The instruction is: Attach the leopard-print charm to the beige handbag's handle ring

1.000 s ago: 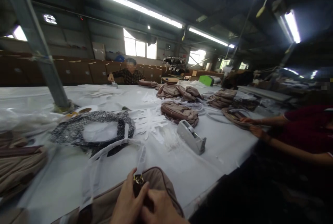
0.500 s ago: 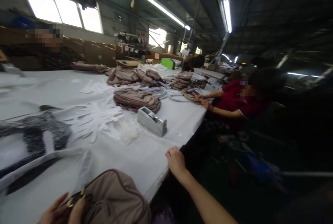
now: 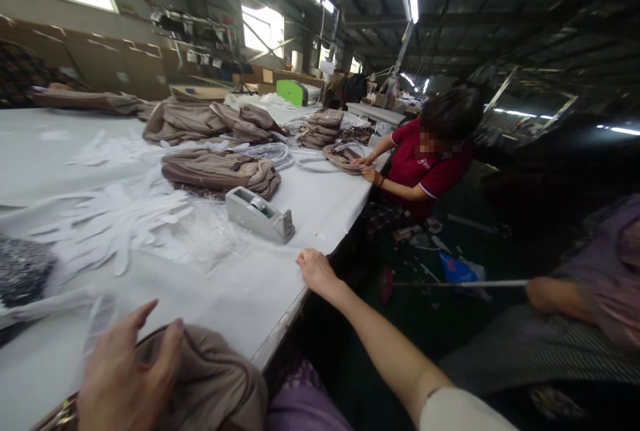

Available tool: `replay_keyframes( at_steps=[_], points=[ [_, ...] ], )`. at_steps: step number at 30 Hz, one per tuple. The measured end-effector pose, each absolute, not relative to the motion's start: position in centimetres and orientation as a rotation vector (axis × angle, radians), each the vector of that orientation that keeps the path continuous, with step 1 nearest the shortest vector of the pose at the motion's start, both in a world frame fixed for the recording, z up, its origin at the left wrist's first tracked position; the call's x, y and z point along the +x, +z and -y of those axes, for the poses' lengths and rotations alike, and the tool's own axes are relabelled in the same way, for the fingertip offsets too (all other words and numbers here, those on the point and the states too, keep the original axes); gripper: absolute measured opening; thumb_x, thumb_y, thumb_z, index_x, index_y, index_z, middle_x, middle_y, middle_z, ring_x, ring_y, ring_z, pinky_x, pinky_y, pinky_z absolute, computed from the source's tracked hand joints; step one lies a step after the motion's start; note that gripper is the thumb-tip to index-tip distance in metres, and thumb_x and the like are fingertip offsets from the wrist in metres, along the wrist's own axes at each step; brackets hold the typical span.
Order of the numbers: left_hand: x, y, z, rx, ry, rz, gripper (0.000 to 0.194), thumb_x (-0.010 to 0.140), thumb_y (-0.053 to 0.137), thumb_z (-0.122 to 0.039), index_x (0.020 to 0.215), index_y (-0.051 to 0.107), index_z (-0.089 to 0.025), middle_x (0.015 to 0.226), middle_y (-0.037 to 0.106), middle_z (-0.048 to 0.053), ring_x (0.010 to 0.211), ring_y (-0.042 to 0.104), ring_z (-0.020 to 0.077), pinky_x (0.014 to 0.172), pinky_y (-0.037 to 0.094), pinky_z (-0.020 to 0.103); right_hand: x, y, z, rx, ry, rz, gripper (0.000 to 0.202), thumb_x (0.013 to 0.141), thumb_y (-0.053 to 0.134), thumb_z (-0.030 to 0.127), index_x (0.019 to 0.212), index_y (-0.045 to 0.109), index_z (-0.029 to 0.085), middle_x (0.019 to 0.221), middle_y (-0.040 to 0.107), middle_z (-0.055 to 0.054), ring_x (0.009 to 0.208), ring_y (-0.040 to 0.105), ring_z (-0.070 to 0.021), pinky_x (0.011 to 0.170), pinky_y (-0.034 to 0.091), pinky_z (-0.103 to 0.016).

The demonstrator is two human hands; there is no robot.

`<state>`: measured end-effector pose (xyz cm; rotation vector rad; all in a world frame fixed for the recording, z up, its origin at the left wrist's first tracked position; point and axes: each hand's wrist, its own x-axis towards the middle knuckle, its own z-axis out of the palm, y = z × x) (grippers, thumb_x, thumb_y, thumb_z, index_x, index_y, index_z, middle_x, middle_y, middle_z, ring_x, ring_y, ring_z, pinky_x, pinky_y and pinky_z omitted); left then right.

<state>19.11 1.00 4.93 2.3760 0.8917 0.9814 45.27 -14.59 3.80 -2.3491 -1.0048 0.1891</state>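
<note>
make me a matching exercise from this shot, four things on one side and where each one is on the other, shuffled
Things:
1. left hand
2. right hand
3. grey tape dispenser
4. bright green box

Places:
A. far end of the white table
B. gripping the table's near edge
C. resting on the soft taupe fabric bag
D. mid-table, in front of a folded taupe pile

Pairs: 1-C, 2-B, 3-D, 4-A

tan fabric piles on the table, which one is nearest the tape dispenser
The folded tan pile lying just behind the tape dispenser. The other tan piles sit farther back on the table, toward the cardboard boxes and the co-worker in red.
</note>
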Motion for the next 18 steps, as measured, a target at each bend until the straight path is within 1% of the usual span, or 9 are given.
replay_keyframes(
  at_steps=[2,4,6,8,10,12,13,15,18],
  points=[
    [19.8,5.4,-0.7,2.41,0.99,-1.021,0.055,0.085,0.041,-0.05,0.129,0.041,-0.018,0.116,0.053,0.015,0.101,0.052,0.0394,0.085,0.044,0.057,45.9,3.9,15.0,-2.283,0.245,0.974,0.015,0.087,0.05,0.013,0.089,0.064,0.013,0.078,0.066,-0.007,0.077,0.062,-0.0165,0.074,0.043,-0.024],
    [21.3,5.7,-0.3,2.508,0.989,-0.876,0.055,0.084,0.041,-0.05,0.128,0.042,-0.017,0.116,0.054,0.014,0.104,0.053,0.0356,0.091,0.043,0.052,45.2,4.1,15.3,-2.217,0.296,0.933,0.02,0.085,0.049,0.011,0.1,0.063,0.013,0.07,0.065,-0.002,0.067,0.062,-0.0131,0.069,0.045,-0.021],
    [23.5,5.7,0.1,2.658,0.958,-0.572,0.056,0.085,0.043,-0.046,0.132,0.037,-0.017,0.129,0.047,0.014,0.113,0.047,0.0333,0.098,0.038,0.049,43.3,4.5,15.4,-2.155,0.341,0.923,0.025,0.082,0.056,0.014,0.107,0.062,0.015,0.071,0.065,0.0,0.064,0.061,-0.011,0.065,0.046,-0.018],
    [26.3,5.0,0.3,2.789,0.843,-0.276,0.055,0.085,0.045,-0.039,0.136,0.033,-0.021,0.14,0.038,0.012,0.118,0.043,0.0314,0.098,0.037,0.047,41.0,5.0,15.3,-2.066,0.421,0.945,0.024,0.078,0.063,0.02,0.102,0.066,0.019,0.073,0.065,0.002,0.064,0.06,-0.0099,0.06,0.046,-0.016],
    [29.1,3.8,0.1,2.878,0.697,-0.103,0.047,0.085,0.045,-0.031,0.132,0.041,-0.025,0.141,0.038,0.009,0.118,0.043,0.0305,0.092,0.041,0.045,39.3,5.7,15.5,-1.941,0.548,0.938,0.022,0.076,0.065,0.022,0.098,0.068,0.02,0.071,0.064,0.004,0.06,0.058,-0.0088,0.055,0.044,-0.015],
    [31.2,2.5,-0.6,2.928,0.554,-0.056,0.034,0.087,0.043,-0.029,0.118,0.056,-0.025,0.135,0.046,0.008,0.115,0.045,0.0309,0.087,0.044,0.043,38.8,6.7,16.3,-1.882,0.617,0.917,0.027,0.075,0.063,0.019,0.102,0.068,0.019,0.069,0.063,0.004,0.058,0.056,-0.0088,0.055,0.043,-0.015],
    [31.9,1.8,-1.1,2.946,0.502,-0.078,0.03,0.088,0.041,-0.03,0.109,0.061,-0.024,0.131,0.05,0.009,0.114,0.045,0.0314,0.086,0.045,0.044,39.0,7.2,17.1,-1.906,0.619,0.933,0.028,0.074,0.062,0.017,0.1,0.068,0.018,0.068,0.062,0.003,0.058,0.055,-0.0091,0.056,0.042,-0.016],
    [32.7,0.8,-2.3,2.976,0.437,-0.161,0.032,0.09,0.036,-0.032,0.1,0.065,-0.022,0.124,0.055,0.011,0.112,0.047,0.0322,0.084,0.045,0.045,39.9,8.1,19.2,-2.024,0.595,1.036,0.022,0.072,0.059,0.011,0.088,0.072,0.017,0.061,0.06,0.004,0.057,0.053,-0.0091,0.056,0.039,-0.016],
    [32.7,0.0,-3.8,3.011,0.395,-0.26,0.035,0.09,0.032,-0.028,0.102,0.065,-0.02,0.123,0.057,0.011,0.112,0.047,0.0322,0.083,0.045,0.045,41.7,8.9,22.9,-2.153,0.691,1.082,0.021,0.068,0.054,0.005,0.068,0.072,0.015,0.051,0.055,0.004,0.049,0.047,-0.0076,0.048,0.032,-0.016]
  ],
)
